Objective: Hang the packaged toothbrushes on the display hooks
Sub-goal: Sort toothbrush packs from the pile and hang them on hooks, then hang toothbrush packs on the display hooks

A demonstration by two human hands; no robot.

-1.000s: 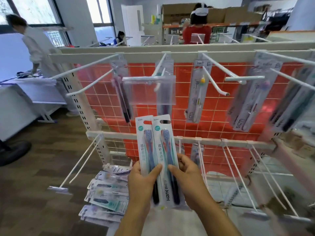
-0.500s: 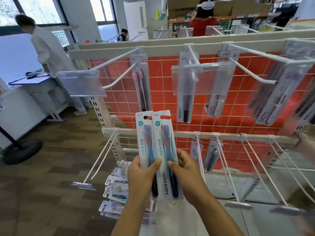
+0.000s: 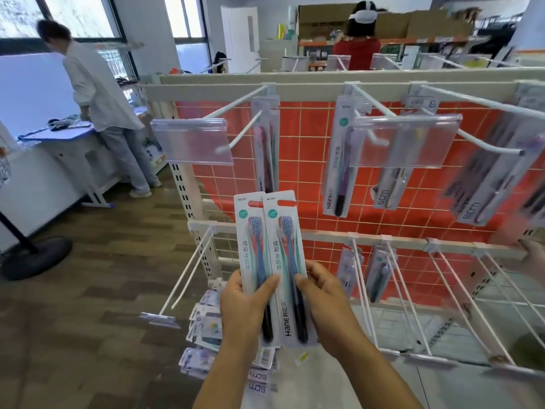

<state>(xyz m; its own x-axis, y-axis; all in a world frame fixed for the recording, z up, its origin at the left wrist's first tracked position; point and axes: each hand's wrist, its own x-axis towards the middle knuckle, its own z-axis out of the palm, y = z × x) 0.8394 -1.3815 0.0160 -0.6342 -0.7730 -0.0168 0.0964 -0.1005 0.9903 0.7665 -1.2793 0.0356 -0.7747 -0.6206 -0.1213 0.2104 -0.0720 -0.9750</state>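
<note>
Front of rack [image 3: 324,236], below upper hooks [image 3: 236,103]: L hand [image 3: 244,305] grips left toothbrush pack [image 3: 250,240], R hand [image 3: 327,299] grips right pack [image 3: 286,246]; thumbs on front, both packs upright, side by side, edges overlapping.

Left hand [image 3: 246,305] gripping, right hand [image 3: 326,302] gripping

Far up and left of the grip, a person in a white shirt [image 3: 97,93] leans over a white table with a blue top [image 3: 56,134], below the windows [image 3: 73,16]. Left of the grip, a round black stand base [image 3: 35,256] sits on the wood-pattern floor [image 3: 97,305]. High above and well behind it, a person in a red top [image 3: 358,54] faces shelves bearing cardboard boxes [image 3: 413,22], with a white door [image 3: 240,39] just leftward.
</note>
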